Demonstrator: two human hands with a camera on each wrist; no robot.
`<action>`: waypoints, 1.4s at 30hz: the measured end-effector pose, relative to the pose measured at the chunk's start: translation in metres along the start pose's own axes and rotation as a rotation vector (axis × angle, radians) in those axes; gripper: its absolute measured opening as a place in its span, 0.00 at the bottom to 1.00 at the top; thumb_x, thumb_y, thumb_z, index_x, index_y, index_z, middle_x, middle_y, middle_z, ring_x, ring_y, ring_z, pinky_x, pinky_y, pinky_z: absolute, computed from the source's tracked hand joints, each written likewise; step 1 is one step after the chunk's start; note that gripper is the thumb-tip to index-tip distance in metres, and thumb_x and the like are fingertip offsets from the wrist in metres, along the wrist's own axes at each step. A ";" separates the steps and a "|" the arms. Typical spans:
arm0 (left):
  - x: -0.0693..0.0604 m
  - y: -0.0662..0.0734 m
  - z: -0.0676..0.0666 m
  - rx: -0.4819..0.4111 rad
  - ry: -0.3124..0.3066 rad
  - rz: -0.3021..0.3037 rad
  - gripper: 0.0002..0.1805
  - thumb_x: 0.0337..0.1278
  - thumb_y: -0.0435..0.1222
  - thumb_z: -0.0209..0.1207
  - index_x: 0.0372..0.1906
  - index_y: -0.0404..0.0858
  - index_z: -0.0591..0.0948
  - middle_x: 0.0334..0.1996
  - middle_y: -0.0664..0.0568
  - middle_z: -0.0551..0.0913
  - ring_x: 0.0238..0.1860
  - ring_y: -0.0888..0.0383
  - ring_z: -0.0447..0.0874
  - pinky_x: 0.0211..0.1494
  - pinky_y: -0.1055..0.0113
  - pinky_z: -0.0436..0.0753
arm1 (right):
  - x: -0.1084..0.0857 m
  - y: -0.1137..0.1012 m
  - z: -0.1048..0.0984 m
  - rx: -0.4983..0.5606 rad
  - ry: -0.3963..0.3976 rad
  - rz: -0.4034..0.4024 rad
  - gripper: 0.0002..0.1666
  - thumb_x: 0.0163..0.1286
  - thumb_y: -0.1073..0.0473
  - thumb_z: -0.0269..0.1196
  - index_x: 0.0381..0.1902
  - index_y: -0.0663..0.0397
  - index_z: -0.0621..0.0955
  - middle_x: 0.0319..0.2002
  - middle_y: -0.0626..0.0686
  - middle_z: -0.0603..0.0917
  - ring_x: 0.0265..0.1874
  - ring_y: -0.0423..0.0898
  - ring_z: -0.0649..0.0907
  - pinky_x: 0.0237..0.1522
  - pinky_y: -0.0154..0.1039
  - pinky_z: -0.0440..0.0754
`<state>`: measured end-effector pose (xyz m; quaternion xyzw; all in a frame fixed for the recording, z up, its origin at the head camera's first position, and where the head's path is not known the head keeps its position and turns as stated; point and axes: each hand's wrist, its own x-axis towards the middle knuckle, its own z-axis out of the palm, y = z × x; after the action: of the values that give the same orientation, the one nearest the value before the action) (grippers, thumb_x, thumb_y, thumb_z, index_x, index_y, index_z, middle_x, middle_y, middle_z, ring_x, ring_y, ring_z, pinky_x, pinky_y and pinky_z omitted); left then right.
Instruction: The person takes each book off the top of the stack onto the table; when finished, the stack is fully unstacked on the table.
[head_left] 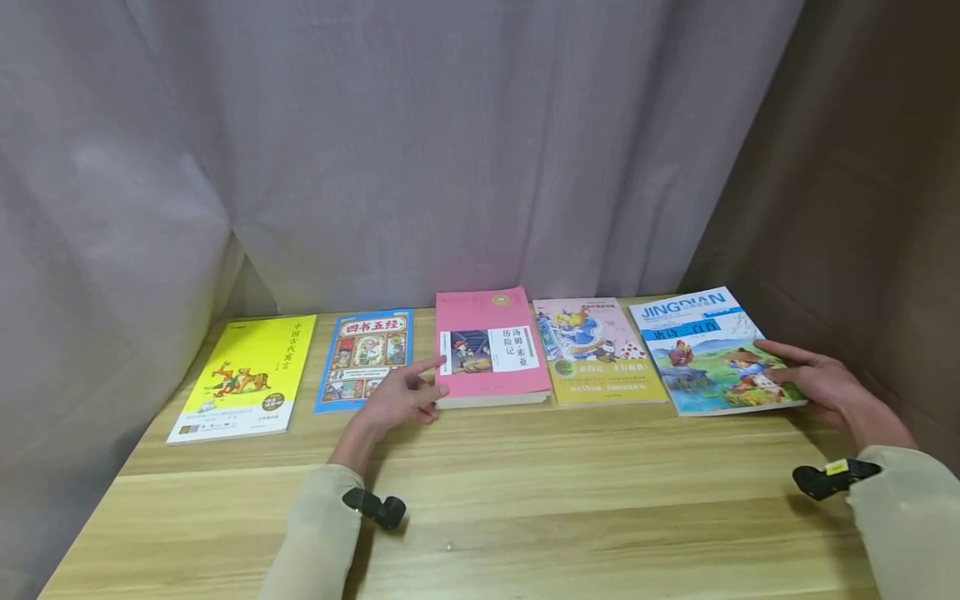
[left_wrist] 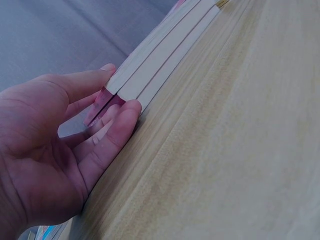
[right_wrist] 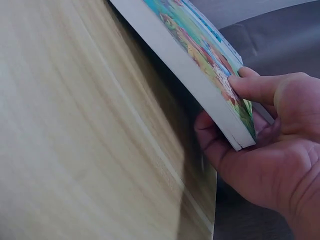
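Note:
Five book places stand in a row along the back of the wooden table. My left hand (head_left: 397, 393) holds the near left corner of the thick pink book stack (head_left: 491, 304), thumb at the cover and fingers around the side. The left wrist view shows page edges (left_wrist: 160, 55) in several layers, lying flat on the table. With my right hand (head_left: 825, 385) I grip the right edge of a white and blue picture book (head_left: 693, 379), thumb on its cover and fingers beneath. That edge is tilted up off the table in the right wrist view, with a shadow under it.
A pink and yellow book (head_left: 600, 367) lies between the two held items. Left of the pink stack are a blue book (head_left: 367, 358) and a yellow book (head_left: 247, 367). A grey curtain (head_left: 390, 150) hangs behind the wooden table (head_left: 525, 508).

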<state>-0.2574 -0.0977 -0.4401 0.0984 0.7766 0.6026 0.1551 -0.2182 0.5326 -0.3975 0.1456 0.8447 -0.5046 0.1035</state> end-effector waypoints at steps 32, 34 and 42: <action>-0.002 -0.003 0.003 0.016 -0.002 0.017 0.35 0.70 0.36 0.67 0.79 0.46 0.71 0.45 0.40 0.85 0.30 0.55 0.87 0.40 0.62 0.93 | 0.023 0.003 0.019 -0.152 0.266 0.022 0.37 0.82 0.60 0.53 0.83 0.59 0.55 0.80 0.79 0.47 0.73 0.75 0.61 0.65 0.67 0.74; -0.001 -0.003 0.003 0.014 0.000 0.015 0.35 0.70 0.36 0.67 0.79 0.47 0.71 0.45 0.40 0.85 0.30 0.55 0.87 0.40 0.62 0.93 | 0.023 0.002 0.021 -0.205 0.292 0.010 0.37 0.81 0.60 0.54 0.82 0.63 0.57 0.78 0.81 0.52 0.69 0.73 0.65 0.56 0.61 0.77; 0.001 -0.001 0.001 0.025 0.019 0.029 0.35 0.70 0.36 0.67 0.79 0.47 0.72 0.43 0.41 0.86 0.28 0.56 0.87 0.39 0.62 0.93 | 0.023 -0.007 0.035 -0.338 0.383 -0.015 0.37 0.78 0.60 0.57 0.79 0.69 0.63 0.73 0.80 0.64 0.59 0.71 0.73 0.44 0.53 0.82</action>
<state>-0.2579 -0.0965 -0.4412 0.1056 0.7840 0.5960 0.1377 -0.2416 0.5018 -0.4152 0.2130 0.9223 -0.3200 -0.0394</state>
